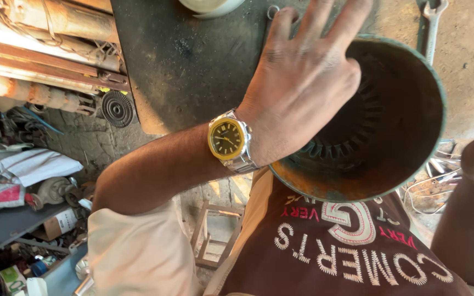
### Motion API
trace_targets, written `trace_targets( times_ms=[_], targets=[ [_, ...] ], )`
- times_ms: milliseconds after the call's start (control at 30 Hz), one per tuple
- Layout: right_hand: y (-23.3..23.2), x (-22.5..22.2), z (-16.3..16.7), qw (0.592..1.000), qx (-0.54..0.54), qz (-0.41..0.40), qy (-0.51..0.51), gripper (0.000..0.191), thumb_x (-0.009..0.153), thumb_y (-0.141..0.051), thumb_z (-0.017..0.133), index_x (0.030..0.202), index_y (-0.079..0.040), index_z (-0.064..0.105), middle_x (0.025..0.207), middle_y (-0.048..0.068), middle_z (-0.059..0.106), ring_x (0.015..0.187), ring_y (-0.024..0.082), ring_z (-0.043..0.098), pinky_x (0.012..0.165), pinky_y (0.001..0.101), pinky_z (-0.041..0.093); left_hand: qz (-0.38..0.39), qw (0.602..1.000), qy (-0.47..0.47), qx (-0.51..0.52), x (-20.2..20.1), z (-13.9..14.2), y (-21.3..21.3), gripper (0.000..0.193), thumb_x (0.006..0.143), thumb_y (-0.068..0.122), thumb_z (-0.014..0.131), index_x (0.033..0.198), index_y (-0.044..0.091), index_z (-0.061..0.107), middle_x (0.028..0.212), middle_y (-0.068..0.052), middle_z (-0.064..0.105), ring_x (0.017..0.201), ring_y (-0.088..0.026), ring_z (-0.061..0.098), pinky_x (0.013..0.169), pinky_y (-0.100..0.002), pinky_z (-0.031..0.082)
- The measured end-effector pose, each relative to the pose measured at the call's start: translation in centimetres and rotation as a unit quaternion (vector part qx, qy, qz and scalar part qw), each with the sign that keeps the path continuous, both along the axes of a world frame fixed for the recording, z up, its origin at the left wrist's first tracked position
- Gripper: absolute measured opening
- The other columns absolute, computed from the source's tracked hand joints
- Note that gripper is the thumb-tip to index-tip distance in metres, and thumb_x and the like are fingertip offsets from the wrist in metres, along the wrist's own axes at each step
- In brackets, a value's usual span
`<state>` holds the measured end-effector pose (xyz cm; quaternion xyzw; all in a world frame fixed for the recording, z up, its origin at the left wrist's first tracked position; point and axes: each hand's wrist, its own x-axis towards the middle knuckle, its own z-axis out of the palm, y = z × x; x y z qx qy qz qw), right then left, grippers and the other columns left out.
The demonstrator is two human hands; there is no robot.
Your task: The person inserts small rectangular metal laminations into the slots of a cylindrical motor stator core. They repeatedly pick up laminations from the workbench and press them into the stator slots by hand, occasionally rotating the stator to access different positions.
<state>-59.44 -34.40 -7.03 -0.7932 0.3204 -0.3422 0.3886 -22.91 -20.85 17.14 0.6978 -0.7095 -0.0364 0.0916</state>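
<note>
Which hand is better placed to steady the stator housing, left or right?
Left, probably. The left hand lies open on the rim of the rusty stator housing, fingers spread. Only the right forearm shows, at the frame edge; its hand is cut off.

Housing (412,109) green outside, rust-orange rim, dark ribbed bore; watch (227,139) yellow bezel, dial perhaps black.

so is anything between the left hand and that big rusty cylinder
Nothing visible. The left hand lies flat against the rim of the rusty metal cylinder, fingers spread over its edge. The wristwatch sits back on the wrist, clear of the contact.
</note>
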Motion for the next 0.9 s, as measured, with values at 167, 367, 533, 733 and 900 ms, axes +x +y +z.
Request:
trace_targets(
  times_ms=[167,367,533,733,900],
  targets=[
    [1.5,3.1,5.2,0.997,0.045,-0.01,-0.062,0.034,0.122,-0.029,0.05,0.135,0.001,0.055,0.139,0.016,0.059,0.115,0.02,0.056,0.095,0.0314,0.046,0.004,0.998,-0.057,-0.022,-0.6,-0.1,-1.0,0.025,0.086,0.009,0.08,0.065,0.006,0.067,0.153,-0.014,0.045,0.139,-0.033,0.043,0.098,-0.056,0.046],
    [1.3,4.5,7.1,0.996,0.033,0.005,-0.086,0.025,0.122,-0.023,0.052,0.134,-0.001,0.056,0.137,0.018,0.06,0.124,0.024,0.058,0.102,0.0341,0.047,-0.016,0.998,-0.059,-0.011,-0.1,-0.4,-0.5,0.018,0.085,0.008,0.08,0.072,0.006,0.068,0.158,-0.018,0.043,0.142,-0.033,0.042,0.094,-0.052,0.047],
    [0.5,3.6,6.8,0.997,0.022,0.017,-0.073,0.029,0.119,-0.024,0.049,0.137,-0.001,0.055,0.14,0.019,0.059,0.124,0.024,0.06,0.098,0.0333,0.047,-0.02,0.998,-0.062,-0.004,-0.2,-0.2,-0.3,0.013,0.085,0.005,0.08,0.077,0.006,0.07,0.157,-0.017,0.044,0.142,-0.031,0.042,0.096,-0.051,0.044],
    [1.1,3.7,6.8,0.995,0.049,0.008,-0.082,0.031,0.118,-0.027,0.052,0.136,-0.001,0.055,0.138,0.02,0.057,0.119,0.021,0.057,0.095,0.0313,0.045,-0.024,0.997,-0.067,0.001,-0.3,0.5,-0.2,0.008,0.08,0.003,0.079,0.079,0.006,0.072,0.155,-0.016,0.045,0.141,-0.03,0.041,0.095,-0.051,0.041],
    [0.8,3.6,6.8,0.996,0.049,0.013,-0.075,0.03,0.119,-0.026,0.051,0.136,-0.001,0.055,0.138,0.02,0.057,0.124,0.023,0.059,0.097,0.0321,0.046,-0.03,0.998,-0.063,-0.007,-0.3,0.3,-0.3,0.011,0.083,-0.001,0.077,0.076,0.005,0.071,0.157,-0.016,0.045,0.143,-0.029,0.04,0.096,-0.05,0.041]
  ],
)
